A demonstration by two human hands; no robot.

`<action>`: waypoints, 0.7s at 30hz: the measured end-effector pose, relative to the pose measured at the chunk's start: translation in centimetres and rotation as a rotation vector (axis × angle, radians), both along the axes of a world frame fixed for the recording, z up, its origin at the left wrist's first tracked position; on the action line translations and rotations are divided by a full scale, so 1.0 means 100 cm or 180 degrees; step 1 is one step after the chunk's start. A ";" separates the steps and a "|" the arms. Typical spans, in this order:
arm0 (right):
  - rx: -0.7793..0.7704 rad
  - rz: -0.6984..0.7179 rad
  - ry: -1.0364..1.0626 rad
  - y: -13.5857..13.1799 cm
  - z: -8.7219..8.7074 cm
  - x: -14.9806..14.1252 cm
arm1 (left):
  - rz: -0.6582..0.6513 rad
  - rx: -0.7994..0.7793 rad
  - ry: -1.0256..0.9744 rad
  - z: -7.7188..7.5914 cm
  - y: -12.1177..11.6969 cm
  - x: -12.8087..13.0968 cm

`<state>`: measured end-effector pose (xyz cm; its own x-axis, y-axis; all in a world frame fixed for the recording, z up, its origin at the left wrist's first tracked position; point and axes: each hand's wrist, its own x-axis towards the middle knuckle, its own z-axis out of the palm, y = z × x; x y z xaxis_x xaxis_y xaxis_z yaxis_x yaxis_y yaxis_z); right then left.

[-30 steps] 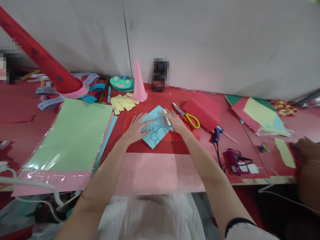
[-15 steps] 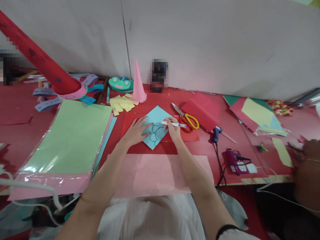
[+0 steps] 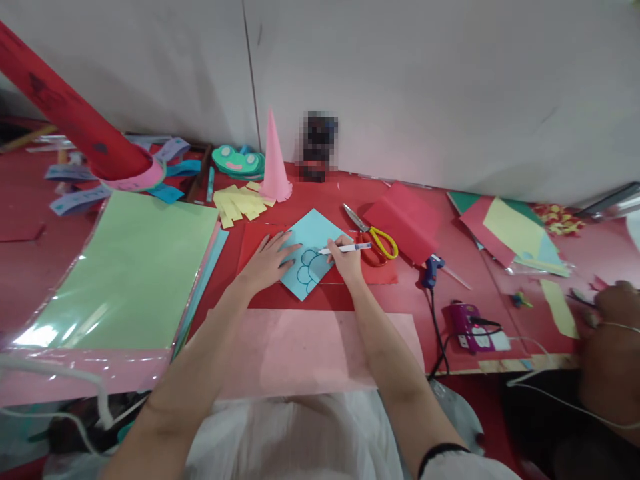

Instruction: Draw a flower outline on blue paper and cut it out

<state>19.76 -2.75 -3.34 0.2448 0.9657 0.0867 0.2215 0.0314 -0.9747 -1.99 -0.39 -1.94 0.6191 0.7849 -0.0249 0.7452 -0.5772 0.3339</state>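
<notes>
A light blue paper square (image 3: 313, 237) with curved dark lines drawn on it lies turned like a diamond on a red sheet (image 3: 260, 243). My left hand (image 3: 267, 260) lies flat on its left corner, fingers spread. My right hand (image 3: 345, 257) is closed round a white marker pen (image 3: 347, 248), whose tip touches the blue paper by the drawn curves.
Yellow-handled scissors (image 3: 375, 235) lie just right of the pen, then a folded red paper (image 3: 407, 220), a blue glue gun (image 3: 430, 270) and a purple device (image 3: 470, 323). A green sheet (image 3: 130, 267) lies left, a pink sheet (image 3: 300, 347) near me. A pink cone (image 3: 274, 160) stands behind. Another person's hand (image 3: 613, 303) is at the right.
My right hand turned the pen from upright to lying sideways, tip on the blue paper. My left hand stays flat on the paper. The view shifted slightly.
</notes>
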 end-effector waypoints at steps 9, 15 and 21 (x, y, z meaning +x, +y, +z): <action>-0.0099 -0.0047 -0.0076 0.000 0.003 -0.001 | 0.0093 -0.0090 -0.0041 0.003 -0.001 0.001; -0.0119 -0.0043 -0.0110 -0.001 0.007 -0.002 | 0.0093 -0.0091 -0.0063 0.001 -0.001 0.001; -0.0145 -0.0114 -0.0079 -0.001 0.005 -0.002 | 0.0072 -0.0116 -0.0062 0.001 0.000 0.001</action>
<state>19.54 -2.86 -2.85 0.2777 0.9594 0.0492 0.2457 -0.0214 -0.9691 -1.90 -0.38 -1.83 0.6020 0.7974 -0.0418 0.7509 -0.5475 0.3691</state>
